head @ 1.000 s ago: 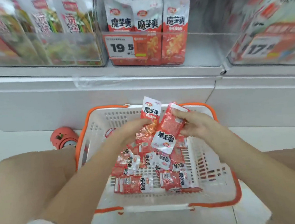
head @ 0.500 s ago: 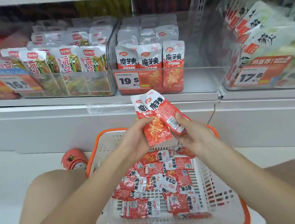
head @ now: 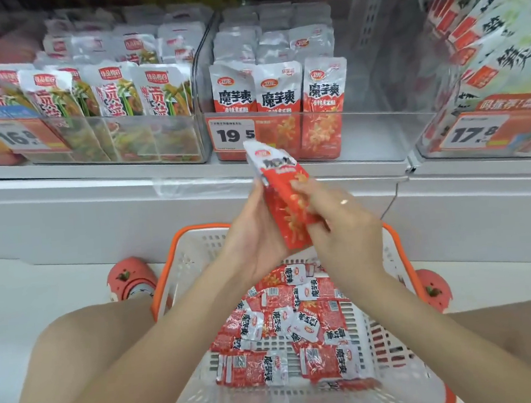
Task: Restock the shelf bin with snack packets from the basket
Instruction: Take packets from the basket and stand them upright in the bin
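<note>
From my remote station I see both hands raised together above the white plastic basket with orange rim and handles (head: 400, 250), clasping a small stack of red-and-silver foil snack packets (head: 281, 193). The left hand (head: 254, 234) cups the stack from its side, fingers curled round the back edge; the right hand (head: 340, 223), a ring on one finger, pinches the front face, thumb and fingers pressed on the foil. The stack stands tilted, its silver top leaning away from the hands toward the clear plastic shelf bin (head: 380, 133) just beyond and above them. In that bin, three rows of matching packets stand upright at the side nearer the left hand, behind a white price tag reading 19.5 (head: 232, 135); the part beyond the right hand is bare. Below the wrists, more of the same packets (head: 287, 321) lie jumbled flat in the basket. Further beyond the left hand sits a neighbouring clear bin of green-and-orange printed packets (head: 110, 96).
</note>
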The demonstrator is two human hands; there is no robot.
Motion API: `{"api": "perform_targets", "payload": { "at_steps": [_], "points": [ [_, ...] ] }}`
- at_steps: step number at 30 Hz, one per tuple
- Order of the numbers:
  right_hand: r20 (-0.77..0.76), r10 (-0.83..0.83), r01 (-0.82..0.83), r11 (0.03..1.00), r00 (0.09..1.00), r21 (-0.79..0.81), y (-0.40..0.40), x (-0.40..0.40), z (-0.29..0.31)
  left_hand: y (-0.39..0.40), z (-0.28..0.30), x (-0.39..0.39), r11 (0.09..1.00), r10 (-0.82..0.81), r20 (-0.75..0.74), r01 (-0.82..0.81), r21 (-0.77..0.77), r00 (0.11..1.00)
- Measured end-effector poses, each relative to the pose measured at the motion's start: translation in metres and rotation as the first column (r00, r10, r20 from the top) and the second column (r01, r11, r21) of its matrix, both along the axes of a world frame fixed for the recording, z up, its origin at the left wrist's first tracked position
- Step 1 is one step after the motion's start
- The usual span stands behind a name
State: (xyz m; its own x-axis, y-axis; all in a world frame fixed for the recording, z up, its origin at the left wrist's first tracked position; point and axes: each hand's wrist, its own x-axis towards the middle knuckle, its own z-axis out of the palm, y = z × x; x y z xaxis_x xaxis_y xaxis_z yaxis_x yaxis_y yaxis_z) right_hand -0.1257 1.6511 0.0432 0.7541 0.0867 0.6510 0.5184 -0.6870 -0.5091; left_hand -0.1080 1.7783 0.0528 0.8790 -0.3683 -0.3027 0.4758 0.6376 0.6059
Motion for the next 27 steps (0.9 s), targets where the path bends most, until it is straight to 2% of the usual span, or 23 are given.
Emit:
{"api": "perform_targets", "payload": {
  "at_steps": [3, 5, 6, 8, 9, 10, 11, 12, 13, 14, 15, 16, 19, 21, 24, 27],
  "points": [
    [-0.005, 0.089, -0.088, 0.971, 0.996, -0.224, 0.0, 0.004, -0.007, 0.0, -0.001, 0.0, 0.999, -0.05, 0.001, 0.05, -0.015, 0.999],
    [-0.075, 0.123, -0.14, 0.95, 0.99, -0.279, -0.001, 0.001, -0.007, 0.0, -0.006, 0.002, 1.0, -0.013, 0.01, 0.012, 0.021, 1.0],
    [-0.154, 0.124, -0.154, 0.968, 0.98, -0.2, -0.001, -0.001, -0.002, 0.001, -0.006, 0.003, 0.998, 0.005, 0.025, -0.007, 0.058, 1.0],
    [-0.344, 0.173, -0.106, 0.973, 0.923, 0.204, -0.001, -0.003, 0.015, 0.002, -0.006, 0.003, 0.995, 0.002, 0.04, -0.006, 0.096, 0.999],
    [-0.396, 0.182, -0.014, 0.92, 0.9, 0.392, -0.003, 0.001, 0.021, 0.003, -0.005, 0.002, 0.996, -0.033, 0.041, 0.029, 0.086, 0.999],
    [-0.452, 0.153, 0.098, 0.869, 0.879, 0.485, -0.008, 0.008, 0.026, 0.003, -0.005, 0.001, 0.993, -0.093, 0.047, 0.089, 0.072, 0.995],
    [-0.551, 0.158, 0.185, 0.837, 0.819, 0.515, -0.015, 0.015, 0.033, 0.003, -0.004, -0.001, 0.985, -0.165, 0.056, 0.162, 0.062, 0.985],
    [-0.662, 0.251, 0.214, 0.816, 0.706, 0.537, -0.022, 0.022, 0.038, 0.003, -0.005, -0.003, 0.971, -0.236, 0.058, 0.233, 0.06, 0.97],
    [-0.741, 0.388, 0.21, 0.794, 0.548, 0.571, -0.026, 0.027, 0.041, 0.002, -0.005, -0.006, 0.954, -0.297, 0.057, 0.293, 0.065, 0.953],
    [-0.768, 0.506, 0.191, 0.772, 0.393, 0.607, -0.03, 0.03, 0.043, 0.0, -0.006, -0.009, 0.938, -0.343, 0.054, 0.339, 0.077, 0.938],
    [-0.757, 0.584, 0.183, 0.743, 0.293, 0.644, -0.031, 0.03, 0.043, -0.002, -0.006, -0.011, 0.926, -0.372, 0.05, 0.366, 0.094, 0.927],
    [-0.739, 0.623, 0.167, 0.724, 0.257, 0.669, -0.031, 0.03, 0.043, -0.004, -0.006, -0.014, 0.921, -0.379, 0.037, 0.373, 0.116, 0.924],
    [-0.757, 0.575, 0.105, 0.771, 0.311, 0.628, -0.03, 0.032, 0.04, -0.01, -0.005, -0.018, 0.919, -0.326, -0.04, 0.327, 0.221, 0.944],
    [-0.733, 0.598, 0.109, 0.746, 0.324, 0.657, -0.032, 0.033, 0.037, -0.014, -0.009, -0.017, 0.91, -0.282, -0.088, 0.295, 0.291, 0.955],
    [-0.697, 0.649, 0.145, 0.692, 0.305, 0.707, -0.035, 0.034, 0.035, -0.017, -0.013, -0.017, 0.889, -0.254, -0.071, 0.262, 0.376, 0.965],
    [-0.731, 0.593, 0.141, 0.736, 0.337, 0.662, -0.035, 0.037, 0.036, -0.017, -0.014, -0.015, 0.88, -0.205, -0.036, 0.2, 0.431, 0.978]
  ]
}}
